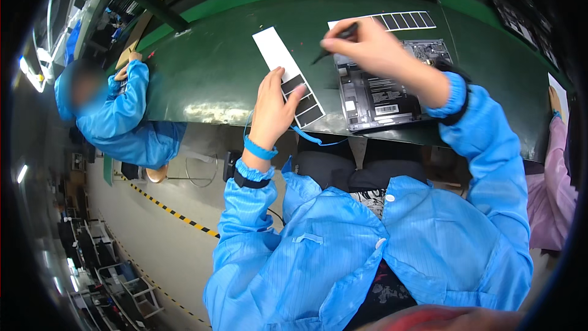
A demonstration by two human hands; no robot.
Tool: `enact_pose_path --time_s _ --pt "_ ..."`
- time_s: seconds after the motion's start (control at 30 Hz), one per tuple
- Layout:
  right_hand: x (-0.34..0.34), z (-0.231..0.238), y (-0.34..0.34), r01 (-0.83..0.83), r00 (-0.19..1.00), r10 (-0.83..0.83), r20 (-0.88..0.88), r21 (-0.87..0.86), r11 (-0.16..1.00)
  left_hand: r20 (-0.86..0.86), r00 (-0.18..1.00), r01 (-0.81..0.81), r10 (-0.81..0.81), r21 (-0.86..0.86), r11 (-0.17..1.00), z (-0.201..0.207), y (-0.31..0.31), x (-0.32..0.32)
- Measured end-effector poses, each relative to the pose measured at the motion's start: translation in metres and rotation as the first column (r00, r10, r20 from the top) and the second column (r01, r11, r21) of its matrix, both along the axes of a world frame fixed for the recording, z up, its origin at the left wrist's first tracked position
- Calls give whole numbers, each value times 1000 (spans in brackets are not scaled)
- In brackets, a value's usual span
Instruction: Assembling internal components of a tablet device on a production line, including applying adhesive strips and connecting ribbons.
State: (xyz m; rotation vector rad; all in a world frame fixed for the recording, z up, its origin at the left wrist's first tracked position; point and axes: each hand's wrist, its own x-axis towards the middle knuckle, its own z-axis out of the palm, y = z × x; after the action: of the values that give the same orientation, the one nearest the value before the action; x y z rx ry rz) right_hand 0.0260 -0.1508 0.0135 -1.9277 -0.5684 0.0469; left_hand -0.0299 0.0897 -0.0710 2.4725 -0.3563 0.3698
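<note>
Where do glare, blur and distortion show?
Head view: glare whitens part of the near edge of the green table; lamp at far left blown out. Head view: right hand slightly soft, possibly motion; co-worker's head blurred over. Head view: table edges bow, corners black.

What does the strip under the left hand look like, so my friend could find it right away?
Find the green table, then the person's left hand near its front edge. Under it lies a slanting strip with dark rectangles at one end. Unlike the other strip near the right hand, it shows a long bare white end.
</note>
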Motion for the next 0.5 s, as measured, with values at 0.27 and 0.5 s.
enact_pose_path --time_s 0.27,0.5 --pt "34 -53 69 112 992 -98 80 -197 974 -41 988 -144 148 82 986 5 2 15" --pt "33 -54 74 52 995 -37 97 -158 986 -27 984 -171 177 164 972 1 -1 21"
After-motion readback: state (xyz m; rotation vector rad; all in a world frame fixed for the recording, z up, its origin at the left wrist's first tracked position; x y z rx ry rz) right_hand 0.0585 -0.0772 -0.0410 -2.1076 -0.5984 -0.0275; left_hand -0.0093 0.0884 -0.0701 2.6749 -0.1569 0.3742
